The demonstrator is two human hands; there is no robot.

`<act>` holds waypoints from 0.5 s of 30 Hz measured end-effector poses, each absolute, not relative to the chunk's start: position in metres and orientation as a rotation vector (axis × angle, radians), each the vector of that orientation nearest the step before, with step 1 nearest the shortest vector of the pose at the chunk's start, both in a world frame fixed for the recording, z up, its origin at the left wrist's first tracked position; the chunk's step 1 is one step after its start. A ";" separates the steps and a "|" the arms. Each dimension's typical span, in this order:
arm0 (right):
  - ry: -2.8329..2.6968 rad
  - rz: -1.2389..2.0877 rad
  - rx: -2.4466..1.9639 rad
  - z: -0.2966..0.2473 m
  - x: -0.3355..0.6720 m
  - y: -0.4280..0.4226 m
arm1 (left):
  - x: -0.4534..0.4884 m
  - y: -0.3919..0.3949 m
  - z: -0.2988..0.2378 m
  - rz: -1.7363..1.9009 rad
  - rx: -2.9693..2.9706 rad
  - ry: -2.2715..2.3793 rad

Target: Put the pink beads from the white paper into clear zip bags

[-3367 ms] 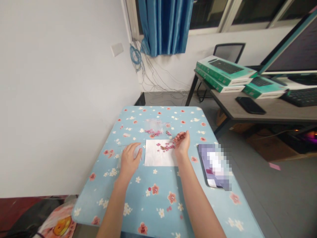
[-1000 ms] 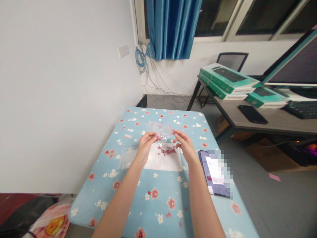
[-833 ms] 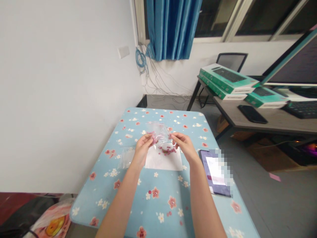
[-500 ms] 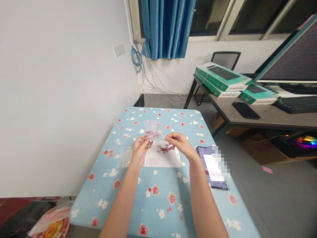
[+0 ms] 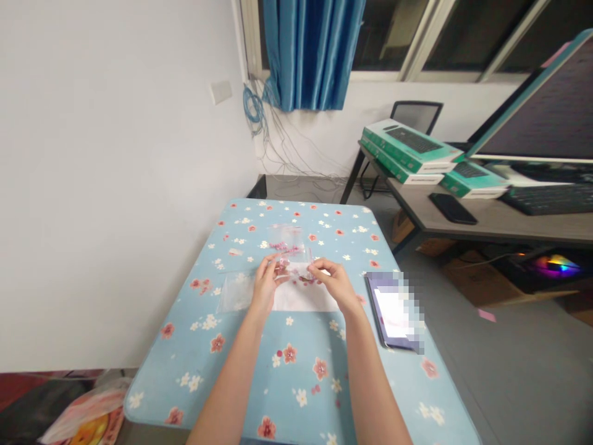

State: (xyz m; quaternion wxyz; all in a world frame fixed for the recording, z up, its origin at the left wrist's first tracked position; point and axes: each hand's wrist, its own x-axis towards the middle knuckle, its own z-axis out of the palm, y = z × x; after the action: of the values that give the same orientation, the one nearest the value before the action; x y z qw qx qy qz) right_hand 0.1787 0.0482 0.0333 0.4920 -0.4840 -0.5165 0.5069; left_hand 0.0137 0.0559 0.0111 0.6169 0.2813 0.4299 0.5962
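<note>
My left hand [image 5: 265, 285] is closed, its fingertips on a small clear plastic bag [image 5: 297, 267] with pink bits near the fingers. The thumb and fingers of my right hand [image 5: 334, 282] pinch the right side of that bag. Under both hands lies a white sheet of paper [image 5: 303, 301] with small pink beads [image 5: 306, 280] on it, partly hidden by the bag and fingers. Behind it lies another clear bag [image 5: 285, 233] with pink beads in its lower part. Flat clear bags [image 5: 235, 292] rest left of my left hand.
The table [image 5: 222, 383] has a blue flowered cover. A phone [image 5: 393, 315] with a lit screen lies near its right edge. A desk with green keyboard boxes [image 5: 407, 148], a black phone [image 5: 452, 208] and a monitor [image 5: 542, 105] stands at the right. A wall is at the left.
My right hand has moved left and slightly down, closer to my left hand. The small bag between them has come lower over the paper. The view has shifted slightly.
</note>
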 end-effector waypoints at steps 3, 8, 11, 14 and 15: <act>-1.197 1.174 -1.134 0.028 0.173 0.046 | 0.018 0.052 0.011 1.366 0.689 0.971; -1.223 1.050 -1.122 0.018 0.170 0.048 | 0.024 0.050 0.005 1.453 0.865 1.026; -1.241 0.991 -1.142 0.014 0.168 0.048 | 0.024 0.050 0.001 1.477 0.974 1.041; -1.368 0.818 -1.215 0.016 0.165 0.044 | 0.023 0.050 0.001 1.469 1.122 1.053; -1.424 0.730 -1.242 0.018 0.164 0.043 | 0.023 0.049 0.002 1.472 1.168 1.066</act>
State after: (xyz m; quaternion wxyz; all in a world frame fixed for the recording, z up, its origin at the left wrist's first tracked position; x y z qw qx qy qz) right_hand 0.1641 0.0426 0.0180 0.5295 -0.5202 -0.5963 0.3059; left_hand 0.0225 0.0492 0.0016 0.4711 0.4767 0.4353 0.6011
